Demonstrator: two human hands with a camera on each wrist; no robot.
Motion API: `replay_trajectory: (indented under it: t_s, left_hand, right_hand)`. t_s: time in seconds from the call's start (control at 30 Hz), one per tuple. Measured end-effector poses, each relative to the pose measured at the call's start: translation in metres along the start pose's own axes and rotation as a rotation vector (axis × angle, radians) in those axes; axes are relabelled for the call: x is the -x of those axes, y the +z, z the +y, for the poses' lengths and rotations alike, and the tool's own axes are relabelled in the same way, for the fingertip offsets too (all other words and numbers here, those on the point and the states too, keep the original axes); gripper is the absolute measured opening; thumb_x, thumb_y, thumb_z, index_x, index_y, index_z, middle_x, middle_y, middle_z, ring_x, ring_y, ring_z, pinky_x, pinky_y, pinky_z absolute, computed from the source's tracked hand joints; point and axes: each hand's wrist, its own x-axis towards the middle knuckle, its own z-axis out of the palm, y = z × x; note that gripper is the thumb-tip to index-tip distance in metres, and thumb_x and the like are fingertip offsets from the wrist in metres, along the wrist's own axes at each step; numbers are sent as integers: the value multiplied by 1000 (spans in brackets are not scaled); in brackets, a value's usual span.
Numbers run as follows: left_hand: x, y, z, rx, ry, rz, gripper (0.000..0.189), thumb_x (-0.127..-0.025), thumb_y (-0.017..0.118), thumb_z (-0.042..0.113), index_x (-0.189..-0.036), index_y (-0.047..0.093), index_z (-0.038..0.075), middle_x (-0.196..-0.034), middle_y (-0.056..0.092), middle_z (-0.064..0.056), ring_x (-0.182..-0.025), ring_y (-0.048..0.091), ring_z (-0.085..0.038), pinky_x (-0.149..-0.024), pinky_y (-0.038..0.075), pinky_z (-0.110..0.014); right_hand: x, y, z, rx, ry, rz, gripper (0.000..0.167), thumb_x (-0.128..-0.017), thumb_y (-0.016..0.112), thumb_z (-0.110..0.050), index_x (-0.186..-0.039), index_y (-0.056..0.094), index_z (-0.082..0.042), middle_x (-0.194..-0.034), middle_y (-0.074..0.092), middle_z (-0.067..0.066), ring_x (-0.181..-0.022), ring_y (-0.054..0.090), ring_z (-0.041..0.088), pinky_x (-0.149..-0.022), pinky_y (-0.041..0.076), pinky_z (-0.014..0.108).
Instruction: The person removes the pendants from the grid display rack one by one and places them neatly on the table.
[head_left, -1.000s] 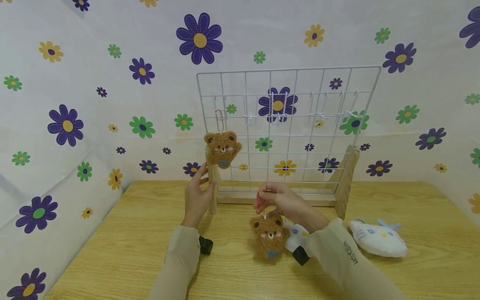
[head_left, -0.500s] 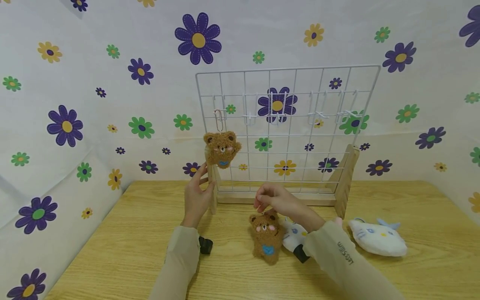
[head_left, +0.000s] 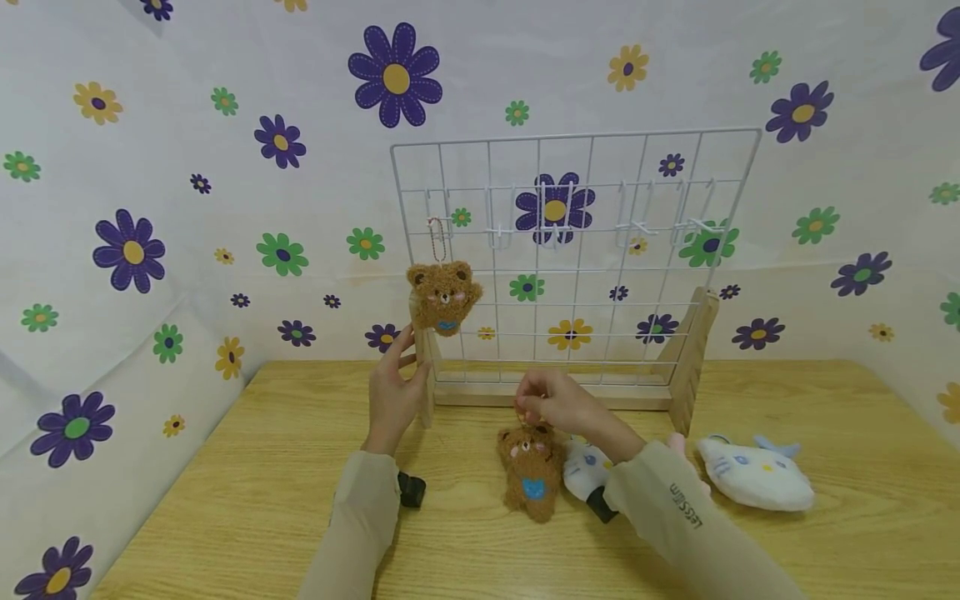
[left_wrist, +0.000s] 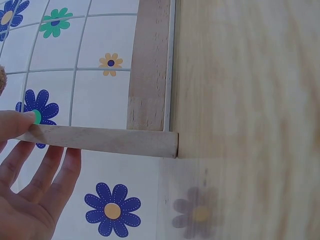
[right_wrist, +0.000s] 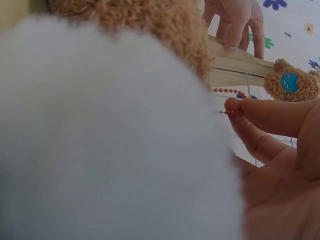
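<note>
My left hand (head_left: 394, 400) grips the left wooden leg (left_wrist: 100, 140) of a white wire grid rack, thumb on one face and fingers on the other. My right hand (head_left: 558, 404) pinches the reddish ball chain (right_wrist: 227, 91) of a brown plush bear keychain (head_left: 531, 479) between thumb and fingertips. This bear, with a blue patch on its belly, is at the table just below the hand. Another brown bear keychain (head_left: 444, 298) hangs by its chain from the leftmost hook, above my left hand. In the right wrist view a blurred white plush covers much of the frame.
The wire grid (head_left: 577, 287) carries several white hooks (head_left: 636, 227) along its upper part. On the table (head_left: 247, 500) a white plush cat head (head_left: 753, 475) lies at right. A second white plush (head_left: 587, 468) is partly behind my right wrist, near a pink item (head_left: 677, 444).
The bear under my right hand has dropped slightly and tilted back, and my right fingers have shifted along its chain. My left hand and the hanging bear stay put.
</note>
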Motion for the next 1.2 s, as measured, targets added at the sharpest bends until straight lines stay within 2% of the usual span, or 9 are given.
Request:
replay_trajectory:
  t_s: [0.2, 0.33, 0.53, 0.8, 0.97, 1.2]
  left_hand:
    - [0, 0, 0, 3, -5, -2, 60, -93, 68, -8, -149, 49, 1, -137, 59, -22, -108, 67, -41, -79, 61, -52]
    - [0, 0, 0, 3, -6, -1, 60, -92, 68, -8, -149, 49, 1, -137, 59, -22, -107, 67, -42, -79, 61, -52]
    - [0, 0, -1, -3, -3, 5, 60, -92, 69, -7, -148, 50, 2, -137, 59, -22, -107, 67, -41, -79, 61, -52]
    - [-1, 0, -1, -9, -5, 7, 60, -92, 69, -7, -148, 50, 1, -137, 59, -22, -106, 67, -41, -79, 61, -53]
    - [-1, 0, -1, -2, -5, 6, 59, -93, 68, -7, -148, 49, 0, -137, 59, -22, -106, 67, -42, -78, 61, -53]
    - [-1, 1, -2, 11, -4, 3, 60, -92, 68, -8, -148, 50, 0, -137, 59, -22, -106, 67, -42, -77, 61, -52]
  right_hand:
    - [1, 0, 2, 53, -9, -16, 14, -102, 50, 5, -98, 62, 10, -89, 64, 18, -71, 60, 16, -60, 49, 26]
    - [2, -1, 1, 82, 22, 18, 14, -103, 51, 2, -102, 63, 9, -95, 64, 18, -73, 62, 20, -61, 51, 28]
    - [3, -8, -7, 92, 17, 71, 14, -103, 53, -2, -106, 61, 9, -99, 64, 19, -82, 64, 34, -72, 58, 43]
    - [-1, -19, -22, -66, 54, 159, 18, -105, 51, -4, -114, 58, 11, -110, 65, 26, -91, 67, 35, -80, 61, 44]
    - [-2, -26, -27, -103, 40, 181, 20, -105, 52, -5, -116, 58, 10, -110, 66, 24, -90, 69, 29, -81, 61, 42]
    - [-3, -31, -34, -175, 33, 206, 24, -102, 59, -7, -119, 58, 9, -111, 66, 19, -90, 67, 21, -86, 60, 41]
